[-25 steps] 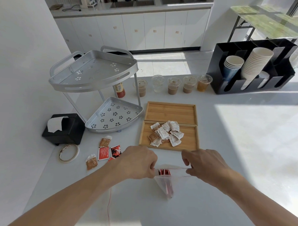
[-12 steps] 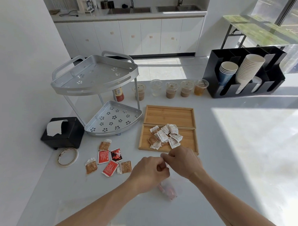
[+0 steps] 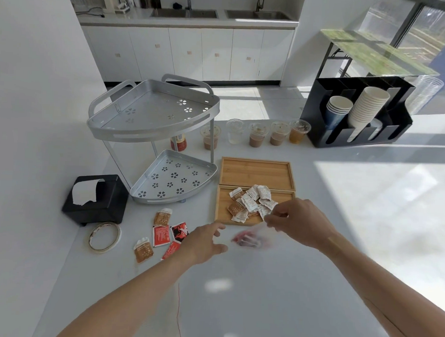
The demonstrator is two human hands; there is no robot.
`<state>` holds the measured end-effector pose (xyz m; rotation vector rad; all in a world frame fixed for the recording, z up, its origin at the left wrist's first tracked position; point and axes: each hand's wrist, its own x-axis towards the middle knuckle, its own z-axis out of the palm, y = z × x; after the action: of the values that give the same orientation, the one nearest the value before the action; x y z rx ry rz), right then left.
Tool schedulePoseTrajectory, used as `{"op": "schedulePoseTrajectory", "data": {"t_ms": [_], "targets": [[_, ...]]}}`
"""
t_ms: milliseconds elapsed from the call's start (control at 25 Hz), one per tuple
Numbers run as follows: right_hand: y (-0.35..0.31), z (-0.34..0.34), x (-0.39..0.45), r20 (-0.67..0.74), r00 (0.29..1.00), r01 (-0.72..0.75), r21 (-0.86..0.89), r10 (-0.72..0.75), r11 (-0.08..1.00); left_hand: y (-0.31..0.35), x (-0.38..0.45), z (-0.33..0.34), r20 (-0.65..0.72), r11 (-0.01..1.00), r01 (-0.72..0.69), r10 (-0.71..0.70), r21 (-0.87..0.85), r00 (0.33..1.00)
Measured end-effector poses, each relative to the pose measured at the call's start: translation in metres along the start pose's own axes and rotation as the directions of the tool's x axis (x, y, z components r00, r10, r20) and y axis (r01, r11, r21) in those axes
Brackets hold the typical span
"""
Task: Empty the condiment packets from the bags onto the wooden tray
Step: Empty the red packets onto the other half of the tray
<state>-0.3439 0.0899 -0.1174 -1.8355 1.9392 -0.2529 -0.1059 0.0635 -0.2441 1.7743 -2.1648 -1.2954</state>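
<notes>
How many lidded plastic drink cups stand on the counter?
5, in a row behind the wooden trays: cups at. The leftmost is partly behind the rack's leg.

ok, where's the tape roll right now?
Head view: the tape roll lies flat on the white counter at the left, just in front of the black napkin holder and left of the loose red and brown packets.

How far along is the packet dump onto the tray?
Partly done. Done: a pile of white and brown packets lies on the near wooden tray. In hand: the right hand pinches a clear bag, blurred, with red packets inside, just short of the tray; the left hand is open beside it. Left: tipping those out. Loose packets lie on the counter.
</notes>
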Motion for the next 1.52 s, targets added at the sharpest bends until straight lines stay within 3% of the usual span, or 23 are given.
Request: {"op": "schedulePoseTrajectory", "data": {"t_ms": [80,440,600,800,1120,1520], "targets": [[-0.001,-0.015,0.007,0.005,1.0,0.013,0.064,-0.014,0.998,0.006,0.013,0.001,0.003,0.996,-0.017,0.017,-0.085,1.0],[0.04,-0.06,0.049,-0.107,0.994,0.033,0.179,-0.014,0.983,0.046,0.032,-0.004,-0.317,0.978,-0.101,0.038,-0.184,0.948],[0.068,-0.063,0.092,-0.121,0.991,0.005,0.436,0.053,0.9,0.06,0.039,-0.022,-0.435,0.902,-0.104,-0.1,-0.42,0.895],[0.087,-0.055,0.161,0.024,0.999,-0.035,0.584,0.026,0.811,0.081,0.066,-0.069,-0.5,0.841,-0.066,-0.255,-0.538,0.828],[0.111,-0.01,0.253,0.192,0.976,-0.2,0.585,0.105,0.786,0.109,0.13,-0.121,-0.59,0.937,0.067,-0.269,-0.342,0.761],[0.14,0.023,0.286,0.279,0.949,-0.293,0.608,0.147,0.738,0.141,0.173,-0.13,-0.563,0.991,0.046,-0.11,-0.128,0.819]]}}
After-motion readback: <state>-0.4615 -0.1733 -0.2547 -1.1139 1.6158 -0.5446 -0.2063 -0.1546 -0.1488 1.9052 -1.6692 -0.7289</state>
